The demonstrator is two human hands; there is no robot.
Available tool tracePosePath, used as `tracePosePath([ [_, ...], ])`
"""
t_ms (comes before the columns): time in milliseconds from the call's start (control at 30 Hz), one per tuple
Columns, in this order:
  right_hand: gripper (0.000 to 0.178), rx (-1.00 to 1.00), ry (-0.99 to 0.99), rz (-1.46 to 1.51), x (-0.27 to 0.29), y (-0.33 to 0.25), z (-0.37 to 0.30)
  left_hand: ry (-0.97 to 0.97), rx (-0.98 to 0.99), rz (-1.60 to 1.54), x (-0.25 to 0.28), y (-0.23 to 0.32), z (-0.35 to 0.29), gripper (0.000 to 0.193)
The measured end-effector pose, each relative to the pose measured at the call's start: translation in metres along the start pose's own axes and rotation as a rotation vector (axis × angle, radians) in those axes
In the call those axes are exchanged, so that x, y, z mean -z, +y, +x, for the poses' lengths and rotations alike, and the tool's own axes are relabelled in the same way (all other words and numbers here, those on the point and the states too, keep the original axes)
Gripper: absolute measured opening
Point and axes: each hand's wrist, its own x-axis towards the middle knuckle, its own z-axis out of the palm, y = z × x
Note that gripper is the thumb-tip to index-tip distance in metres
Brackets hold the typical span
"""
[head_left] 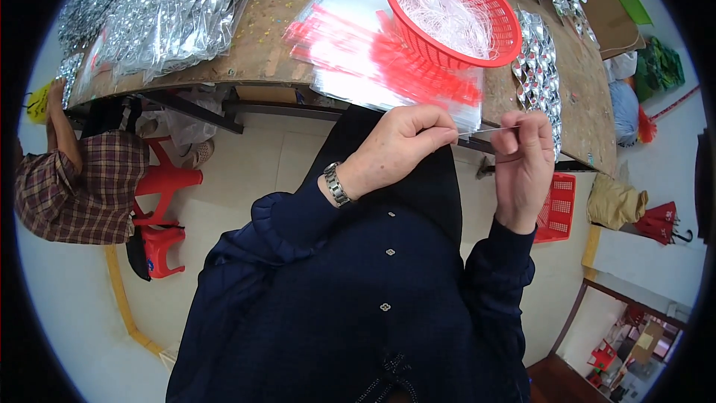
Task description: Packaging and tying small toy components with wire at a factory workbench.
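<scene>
A thin white string (pixel 477 132) runs taut between my two hands, just in front of the table edge. My left hand (pixel 403 142), with a watch on its wrist, pinches one end between thumb and forefinger. On the other side my right hand (pixel 526 157) grips the string with curled fingers. Beyond them a red plastic basket (pixel 403 26) holds a tangle of the same white string (pixel 447 15). It rests on a stack of clear plastic bags (pixel 335 78) with red strips. Right of the basket lie silver twisted spiral ornaments (pixel 535 67) with small red spots.
Piles of silver ornaments in clear bags (pixel 186 22) cover the left of the wooden table (pixel 272 0). A co-worker in a checked shirt (pixel 82 186) sits at the left by red stools (pixel 165 179). A red crate (pixel 561 205) stands on the floor at right.
</scene>
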Motion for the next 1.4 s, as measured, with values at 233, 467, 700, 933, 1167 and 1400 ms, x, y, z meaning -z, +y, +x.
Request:
tracePosePath([
  [233,0.013,0.127,-0.008,0.059,0.028,-0.033,0.013,0.058,0.024,-0.030,0.013,0.001,-0.004,0.013],
  [467,0.011,0.254,0.125,0.114,0.062,-0.058,0.019,0.040,0.086,-0.037,0.022,0.006,-0.006,0.012],
  [700,0.011,-0.002,-0.041,-0.041,0.018,-0.012,0.010,-0.127,0.039,-0.031,0.009,0.002,-0.004,0.012],
  [933,0.013,0.168,0.089,0.086,0.037,-0.045,0.021,-0.104,0.068,-0.024,0.020,0.007,-0.011,0.010],
  [1167,0.013,0.017,-0.007,-0.187,0.004,-0.022,-0.001,-0.045,0.084,-0.146,0.002,0.006,-0.007,0.013],
  [1400,0.011,-0.143,-0.168,-0.533,-0.021,0.012,-0.018,0.129,-0.018,-0.228,0.001,0.050,0.005,0.010],
])
